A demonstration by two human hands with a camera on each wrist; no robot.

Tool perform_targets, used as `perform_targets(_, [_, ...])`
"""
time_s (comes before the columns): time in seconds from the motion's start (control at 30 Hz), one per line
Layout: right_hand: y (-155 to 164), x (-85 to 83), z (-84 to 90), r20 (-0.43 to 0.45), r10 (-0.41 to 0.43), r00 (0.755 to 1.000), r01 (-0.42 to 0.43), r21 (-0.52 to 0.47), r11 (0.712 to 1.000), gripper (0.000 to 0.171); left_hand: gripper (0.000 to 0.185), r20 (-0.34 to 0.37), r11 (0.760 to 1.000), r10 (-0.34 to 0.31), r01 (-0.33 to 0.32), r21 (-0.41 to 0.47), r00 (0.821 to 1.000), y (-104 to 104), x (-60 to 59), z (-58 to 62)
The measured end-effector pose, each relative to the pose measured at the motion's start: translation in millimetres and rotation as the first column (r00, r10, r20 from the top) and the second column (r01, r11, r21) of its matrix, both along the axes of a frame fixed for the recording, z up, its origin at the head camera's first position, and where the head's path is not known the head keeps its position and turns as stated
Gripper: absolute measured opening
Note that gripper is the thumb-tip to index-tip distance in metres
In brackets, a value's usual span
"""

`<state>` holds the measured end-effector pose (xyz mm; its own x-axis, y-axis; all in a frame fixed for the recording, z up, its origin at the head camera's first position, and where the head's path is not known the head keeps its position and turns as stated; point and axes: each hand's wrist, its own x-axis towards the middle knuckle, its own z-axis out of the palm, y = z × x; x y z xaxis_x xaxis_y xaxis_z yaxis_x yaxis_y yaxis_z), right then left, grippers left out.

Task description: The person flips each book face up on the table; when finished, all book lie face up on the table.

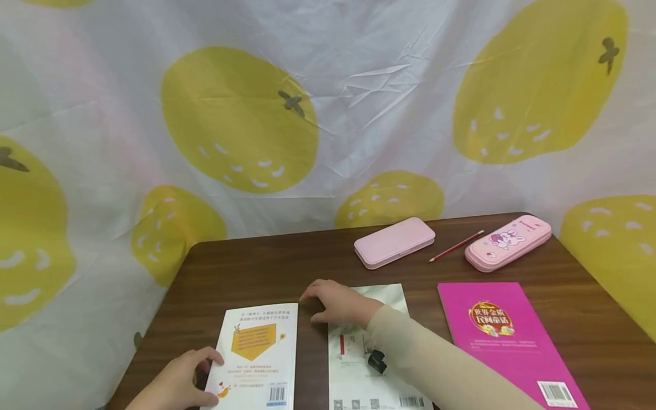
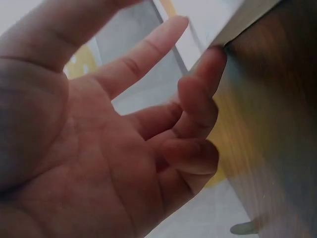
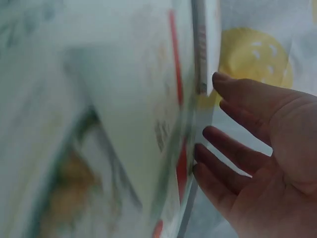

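A white paperback [image 1: 284, 353] with an orange shield-shaped panel and a barcode lies face down at the front left of the table. My left hand [image 1: 176, 378] is at its left edge, and in the left wrist view the fingertips touch the side of the book [image 2: 237, 22]. Over by its top right corner is my right hand [image 1: 335, 304], fingers and thumb spread loosely. In the right wrist view the thumb tip meets the corner of the white book [image 3: 212, 49]. Beneath the right forearm lies a pale green book [image 1: 353, 384], partly covered by the sleeve.
A magenta book [image 1: 497, 347] lies to the right on the dark wooden table [image 1: 246, 273]. Along the back are a plain pink case [image 1: 394, 242], a red pencil [image 1: 456, 246] and a pink rabbit pencil case [image 1: 508, 243]. A lemon-patterned curtain [image 1: 328, 142] hangs behind the table.
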<state>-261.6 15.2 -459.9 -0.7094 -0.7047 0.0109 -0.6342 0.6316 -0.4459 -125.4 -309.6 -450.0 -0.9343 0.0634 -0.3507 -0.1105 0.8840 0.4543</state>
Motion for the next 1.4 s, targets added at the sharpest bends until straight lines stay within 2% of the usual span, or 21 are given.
perform_targets(0.13, [-7.2, 0.3, -3.1, -0.037, 0.004, 0.999, -0.003, 0.039, 0.999, 0.043, 0.064, 0.047, 0.996, -0.045, 0.042, 0.076, 0.998, -5.8, 0.9, -2.0])
perform_targets(0.2, [-11.4, -0.5, -4.3, -0.043, 0.004, 0.999, -0.002, 0.046, 0.999, 0.044, 0.067, 0.054, 0.991, -0.096, 0.09, 0.102, 0.994, -10.9, 1.3, -3.7])
perform_targets(0.4, [-24.1, -2.7, -3.3, -0.015, 0.024, 1.0, -0.024, 0.037, 0.999, 0.044, 0.076, 0.1, 0.975, -0.175, 0.159, 0.153, 0.979, -21.0, 5.0, -9.6])
perform_targets(0.5, [-28.3, -3.9, -2.1, -0.014, 0.042, 0.999, -0.042, 0.038, 0.998, 0.041, 0.078, 0.104, 0.979, -0.164, 0.149, 0.137, 0.981, -18.0, 6.7, -10.5])
perform_targets(0.6, [-32.0, -4.6, -1.8, -0.018, 0.044, 0.999, -0.043, 0.052, 0.998, 0.039, 0.082, 0.116, 0.99, -0.109, 0.098, 0.097, 0.987, -12.2, 7.1, -9.3])
perform_targets(0.7, [-36.1, -4.4, -1.4, -0.025, 0.047, 0.999, -0.045, 0.066, 0.997, 0.039, 0.085, 0.121, 0.994, -0.081, 0.071, 0.081, 0.989, -7.6, 7.3, -6.9])
perform_targets(0.9, [-41.5, -3.7, -1.6, -0.011, 0.029, 1.0, -0.028, 0.071, 0.997, 0.038, 0.087, 0.111, 0.991, -0.093, 0.08, 0.11, 0.989, -5.6, 6.8, -2.7])
perform_targets(1.07, [-43.5, -3.9, -3.1, 0.016, 0.007, 1.0, -0.007, 0.026, 1.0, 0.039, 0.088, 0.116, 0.988, -0.105, 0.09, 0.129, 0.988, -7.7, 6.7, -3.1])
perform_targets(1.27, [-42.0, -6.3, -5.0, -0.03, 0.001, 1.0, -0.001, -0.022, 1.0, 0.036, 0.086, 0.101, 0.987, -0.118, 0.105, 0.126, 0.988, -10.2, 7.2, -2.7])
perform_targets(1.4, [-37.1, -7.9, -3.7, -0.044, -0.027, 0.999, 0.025, -0.048, 0.999, 0.03, 0.086, 0.12, 0.991, -0.09, 0.076, 0.111, 0.989, -10.8, 7.9, -1.8])
